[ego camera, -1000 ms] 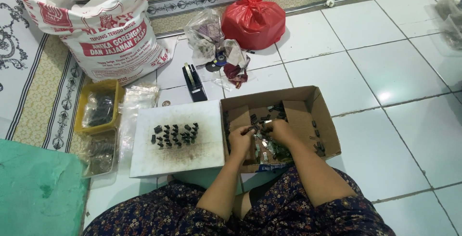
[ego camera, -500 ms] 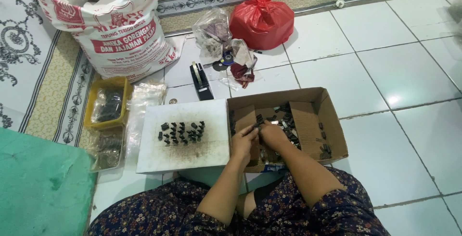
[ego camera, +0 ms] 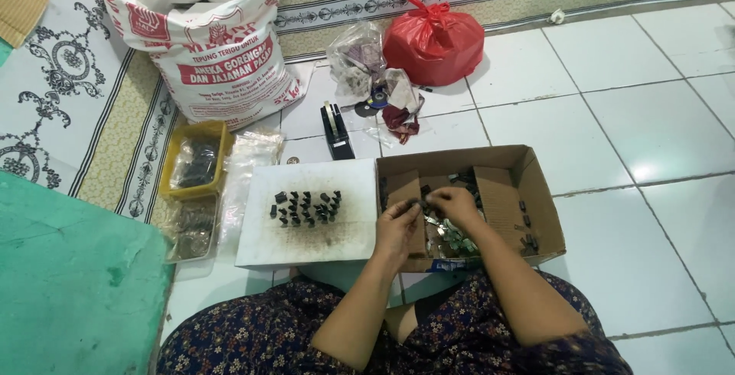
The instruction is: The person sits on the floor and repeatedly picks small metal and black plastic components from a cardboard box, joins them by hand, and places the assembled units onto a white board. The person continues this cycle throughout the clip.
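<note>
Hands (ego camera: 426, 210) pinch small dark metal piece (ego camera: 420, 203) over brown cardboard box (ego camera: 542, 207); both gripping.

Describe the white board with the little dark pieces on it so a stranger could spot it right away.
Find the open cardboard box on the tiled floor where both hands work. Directly beside it, towards the big printed sack, lies a flat white board. Unlike the yellow tray nearby, it is smudged grey and carries neat rows of small dark pieces.
</note>
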